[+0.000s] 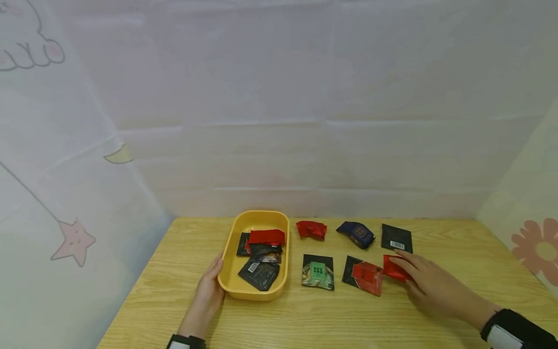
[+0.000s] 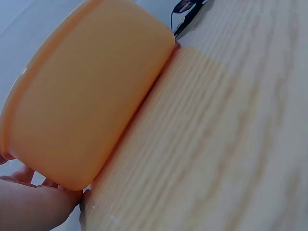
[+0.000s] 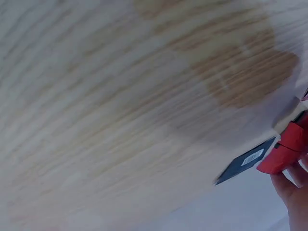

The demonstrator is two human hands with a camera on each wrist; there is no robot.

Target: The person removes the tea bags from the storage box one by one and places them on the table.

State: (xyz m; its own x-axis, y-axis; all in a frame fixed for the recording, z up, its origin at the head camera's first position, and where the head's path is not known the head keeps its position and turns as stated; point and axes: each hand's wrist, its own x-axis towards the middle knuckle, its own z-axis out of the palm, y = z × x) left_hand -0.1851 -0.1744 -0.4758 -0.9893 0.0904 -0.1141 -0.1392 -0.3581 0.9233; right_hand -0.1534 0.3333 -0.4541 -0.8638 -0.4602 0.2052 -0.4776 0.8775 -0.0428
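My left hand [image 1: 211, 286] rests against the outer left side of a yellow plastic tray [image 1: 256, 294], fingers along its wall near the front corner. Several small packets lie in the tray, among them a red packet [image 1: 267, 237] and a black packet [image 1: 260, 275]. At the right, my right hand [image 1: 429, 286] pinches a shiny red packet [image 1: 394, 268] between fingers and thumb. In the right wrist view this red packet [image 3: 284, 153] shows at the fingertips, close to a black packet with a white label [image 3: 252, 158].
Other packets lie between tray and right hand: a crumpled red one [image 1: 312, 230], a dark blue one [image 1: 357, 234], a green-labelled one [image 1: 317, 272] and a black-and-red one [image 1: 363, 275]. A black packet [image 1: 396, 237] lies behind the right fingers. White sheeting [image 1: 322, 145] borders the wooden table [image 1: 331, 320].
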